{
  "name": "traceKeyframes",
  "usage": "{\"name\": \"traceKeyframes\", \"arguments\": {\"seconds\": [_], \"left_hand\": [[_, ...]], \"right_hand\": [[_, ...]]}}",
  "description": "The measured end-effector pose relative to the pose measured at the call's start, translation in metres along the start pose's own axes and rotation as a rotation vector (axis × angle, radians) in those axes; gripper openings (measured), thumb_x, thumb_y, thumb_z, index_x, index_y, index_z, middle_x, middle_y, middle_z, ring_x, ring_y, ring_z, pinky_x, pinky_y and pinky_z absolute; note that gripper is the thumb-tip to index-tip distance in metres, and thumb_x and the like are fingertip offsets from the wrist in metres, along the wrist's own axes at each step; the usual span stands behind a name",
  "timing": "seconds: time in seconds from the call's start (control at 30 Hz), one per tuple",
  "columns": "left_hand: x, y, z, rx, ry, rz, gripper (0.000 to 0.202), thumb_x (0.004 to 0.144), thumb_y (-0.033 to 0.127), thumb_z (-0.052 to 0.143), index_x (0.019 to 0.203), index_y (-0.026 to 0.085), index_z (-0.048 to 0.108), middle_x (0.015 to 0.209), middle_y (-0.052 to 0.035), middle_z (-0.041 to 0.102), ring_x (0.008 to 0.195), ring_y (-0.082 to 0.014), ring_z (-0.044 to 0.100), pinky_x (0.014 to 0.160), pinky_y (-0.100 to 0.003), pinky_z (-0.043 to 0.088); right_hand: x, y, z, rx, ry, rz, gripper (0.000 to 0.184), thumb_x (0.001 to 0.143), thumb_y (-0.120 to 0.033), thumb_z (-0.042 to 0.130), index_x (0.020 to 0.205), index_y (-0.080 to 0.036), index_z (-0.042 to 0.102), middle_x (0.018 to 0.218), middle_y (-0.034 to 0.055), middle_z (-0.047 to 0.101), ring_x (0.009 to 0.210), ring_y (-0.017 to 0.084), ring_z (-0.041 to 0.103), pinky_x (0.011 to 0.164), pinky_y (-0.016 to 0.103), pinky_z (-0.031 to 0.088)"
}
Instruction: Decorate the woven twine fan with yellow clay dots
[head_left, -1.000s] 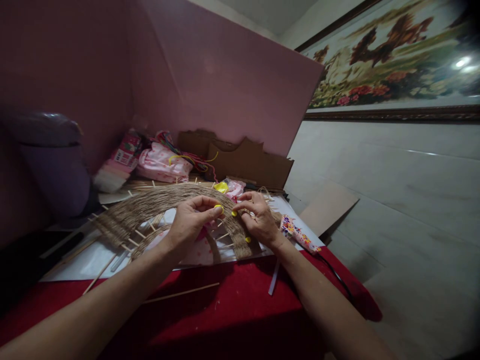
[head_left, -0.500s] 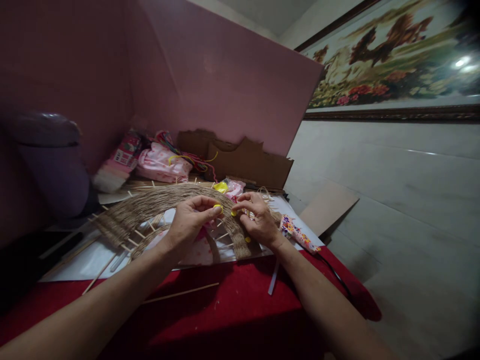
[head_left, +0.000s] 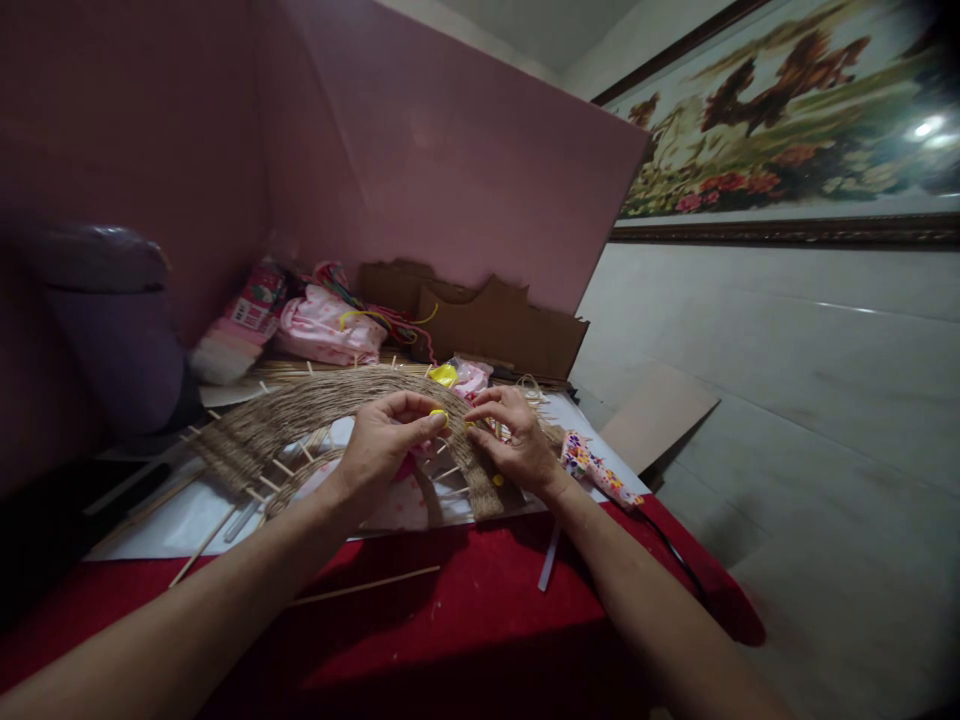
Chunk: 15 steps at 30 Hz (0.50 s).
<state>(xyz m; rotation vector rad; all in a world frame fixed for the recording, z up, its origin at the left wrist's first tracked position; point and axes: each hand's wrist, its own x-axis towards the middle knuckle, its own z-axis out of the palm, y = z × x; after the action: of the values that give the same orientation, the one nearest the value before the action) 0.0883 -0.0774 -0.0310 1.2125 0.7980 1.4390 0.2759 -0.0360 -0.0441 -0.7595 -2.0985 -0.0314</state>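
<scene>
Between thumb and forefinger my left hand (head_left: 386, 435) pinches a small round yellow piece (head_left: 439, 414). My right hand (head_left: 519, 442), close beside it, has its fingertips closed on a second yellow bit (head_left: 470, 424), mostly covered by the fingers. Below both hands lies an arched, fan-shaped weave of brown cord (head_left: 322, 400) on thin wooden sticks. Another yellow piece (head_left: 498, 480) rests on its right end, under my right hand. Pink dotted fabric (head_left: 401, 505) shows inside the arch, partly hidden by my left forearm.
A flower-patterned handle with a black cord (head_left: 600, 470) lies right of my right hand. A translucent stick (head_left: 550, 557) and a thin wooden stick (head_left: 367, 585) lie on the red cloth (head_left: 465, 620). Torn cardboard (head_left: 495, 320), pink fabric (head_left: 330, 325) and a purple bin (head_left: 120, 330) stand behind.
The fingers of my right hand have closed more over their yellow bit, so less of it shows. My left hand keeps its pinch. The view has shifted slightly.
</scene>
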Motion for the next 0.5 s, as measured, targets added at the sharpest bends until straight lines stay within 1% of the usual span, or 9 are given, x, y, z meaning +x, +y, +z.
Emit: {"name": "traceKeyframes", "arguments": {"seconds": [0.13, 0.2, 0.27, 0.37, 0.43, 0.5], "left_hand": [[0.0, 0.001, 0.0, 0.011, -0.003, 0.009, 0.022, 0.059, 0.025, 0.077, 0.072, 0.013, 0.064, 0.062, -0.0019, 0.068, 0.046, -0.0087, 0.055, 0.045, -0.02, 0.042], [0.001, 0.001, 0.0, -0.002, 0.001, 0.002, 0.022, 0.06, 0.025, 0.077, 0.072, 0.013, 0.064, 0.062, -0.002, 0.068, 0.047, -0.0088, 0.055, 0.046, -0.02, 0.043], [0.001, 0.0, -0.001, -0.022, -0.001, -0.004, 0.021, 0.061, 0.024, 0.076, 0.074, 0.013, 0.063, 0.063, -0.0021, 0.069, 0.048, -0.0083, 0.056, 0.047, -0.019, 0.043], [0.0, 0.0, -0.001, -0.058, -0.02, -0.013, 0.02, 0.065, 0.026, 0.075, 0.076, 0.014, 0.063, 0.065, -0.0019, 0.069, 0.046, -0.0067, 0.055, 0.047, -0.018, 0.043], [-0.001, 0.0, -0.001, -0.083, -0.05, -0.022, 0.02, 0.066, 0.027, 0.074, 0.077, 0.015, 0.063, 0.066, -0.0018, 0.07, 0.047, -0.0067, 0.055, 0.047, -0.018, 0.043], [-0.001, 0.0, 0.0, -0.095, -0.082, -0.029, 0.02, 0.066, 0.026, 0.074, 0.078, 0.015, 0.064, 0.068, -0.0024, 0.07, 0.049, -0.0079, 0.057, 0.048, -0.019, 0.044]], "right_hand": [[0.001, -0.001, 0.002, 0.018, -0.012, 0.005, 0.01, 0.078, -0.013, 0.062, 0.081, -0.022, 0.065, 0.093, 0.0041, 0.059, 0.096, 0.021, 0.052, 0.088, 0.04, 0.04], [0.001, -0.001, 0.001, 0.056, 0.032, 0.018, 0.011, 0.079, -0.014, 0.061, 0.086, -0.022, 0.064, 0.096, 0.0045, 0.059, 0.097, 0.021, 0.052, 0.088, 0.04, 0.041], [0.002, -0.001, -0.001, 0.092, 0.121, 0.048, 0.011, 0.081, -0.018, 0.059, 0.09, -0.022, 0.063, 0.098, 0.0051, 0.059, 0.097, 0.021, 0.053, 0.087, 0.039, 0.042], [0.002, -0.004, -0.006, 0.117, 0.241, 0.071, 0.007, 0.084, -0.021, 0.056, 0.087, -0.022, 0.062, 0.094, 0.0051, 0.059, 0.093, 0.02, 0.055, 0.084, 0.038, 0.043], [0.001, -0.009, -0.008, 0.124, 0.26, 0.053, 0.007, 0.085, -0.021, 0.056, 0.087, -0.022, 0.062, 0.093, 0.0051, 0.059, 0.093, 0.02, 0.055, 0.085, 0.038, 0.043], [0.0, -0.016, -0.009, 0.136, 0.231, 0.019, 0.009, 0.085, -0.02, 0.056, 0.091, -0.022, 0.062, 0.095, 0.0053, 0.059, 0.095, 0.021, 0.055, 0.086, 0.039, 0.043]]}}
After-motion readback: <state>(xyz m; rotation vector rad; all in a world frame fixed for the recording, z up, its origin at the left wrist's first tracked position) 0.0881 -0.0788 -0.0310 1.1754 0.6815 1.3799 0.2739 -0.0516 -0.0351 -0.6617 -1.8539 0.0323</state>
